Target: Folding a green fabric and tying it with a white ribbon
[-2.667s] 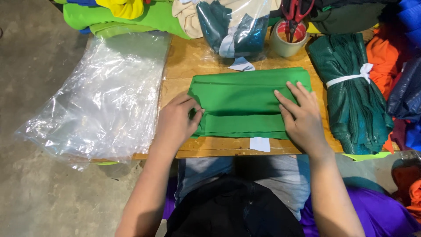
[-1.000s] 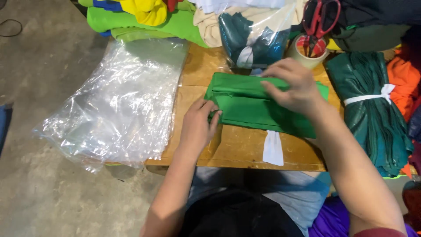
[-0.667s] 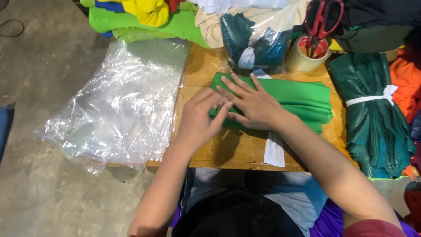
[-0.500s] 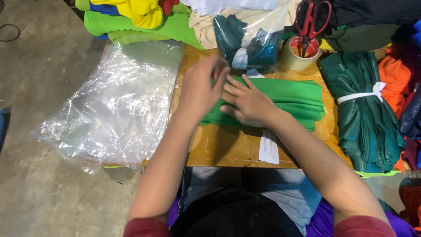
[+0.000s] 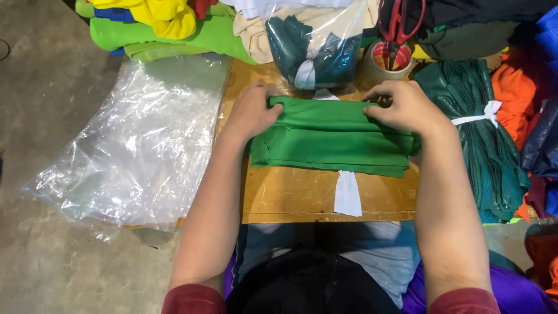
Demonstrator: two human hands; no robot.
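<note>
Here, both hands (image 5: 251,111) gripping green cloth (image 5: 331,139).

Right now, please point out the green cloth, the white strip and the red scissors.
green cloth (image 5: 328,142), head view, middle of the folded top.
white strip (image 5: 347,195), head view, its middle, below the cloth.
red scissors (image 5: 398,20), head view, the handles.

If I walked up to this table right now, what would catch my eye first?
Most likely the bright green folded cloth in the middle of the wooden table, gripped at its far edge by the left hand and right hand. To the left lies a big crinkled stack of clear plastic bags; red-handled scissors stand in a tape roll behind.
</note>
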